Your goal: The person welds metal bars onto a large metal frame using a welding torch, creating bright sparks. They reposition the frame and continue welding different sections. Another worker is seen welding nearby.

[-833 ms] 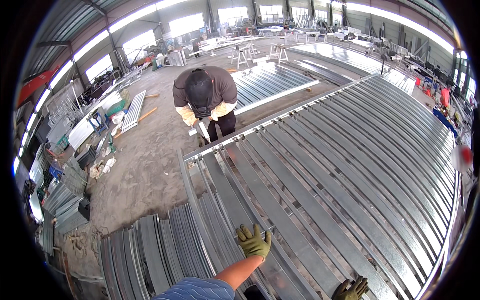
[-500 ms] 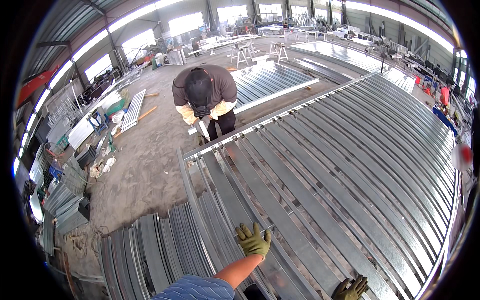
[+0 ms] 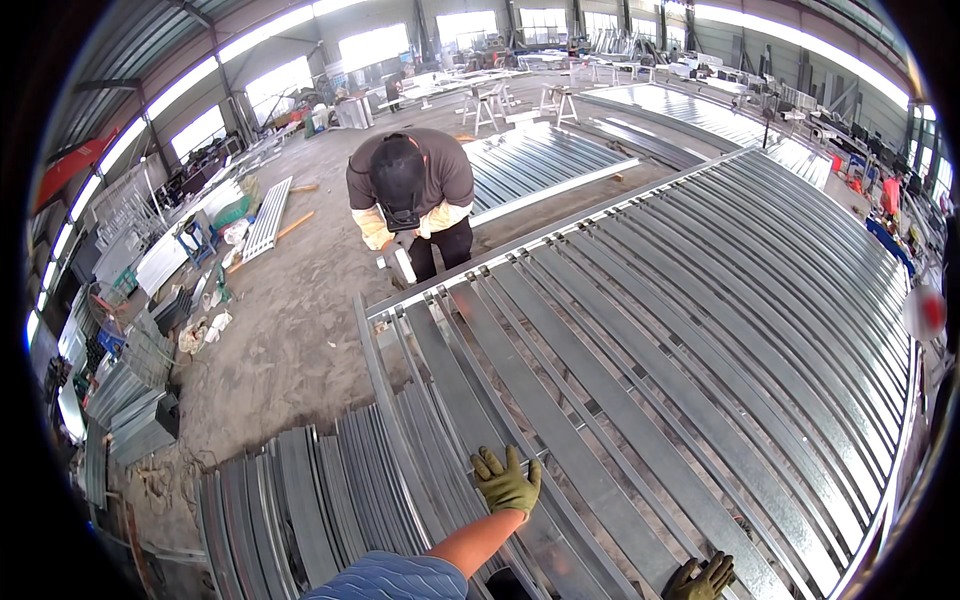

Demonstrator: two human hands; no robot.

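I stand over a wide surface of galvanised steel channels [image 3: 640, 400] laid side by side, their ribs running away from me toward the far end. The room is a big workshop hall with a bare concrete floor [image 3: 290, 330], bright windows along the far wall and more ribbed steel panels [image 3: 545, 160] lying on the floor beyond. To the left of my left hand, a loose stack of grey steel strips [image 3: 310, 500] lies on the floor.

My left hand [image 3: 507, 482], in a yellow-green work glove, reaches forward with its fingers [image 3: 490, 462] spread and pressed flat on one long steel channel [image 3: 480, 400]; the palm lies on the metal, and I cannot tell whether the fingers curl round its edge. My right hand [image 3: 703, 578], in a darker glove, sits at the bottom rim of the view, low and to the right of the left, resting on the channels; its fingers look bent, but whether they grip anything I cannot tell.

Far ahead of my left hand, at the other end of the channels, a co-worker [image 3: 410, 200] in a brown shirt and yellow gloves bends over the frame's end.
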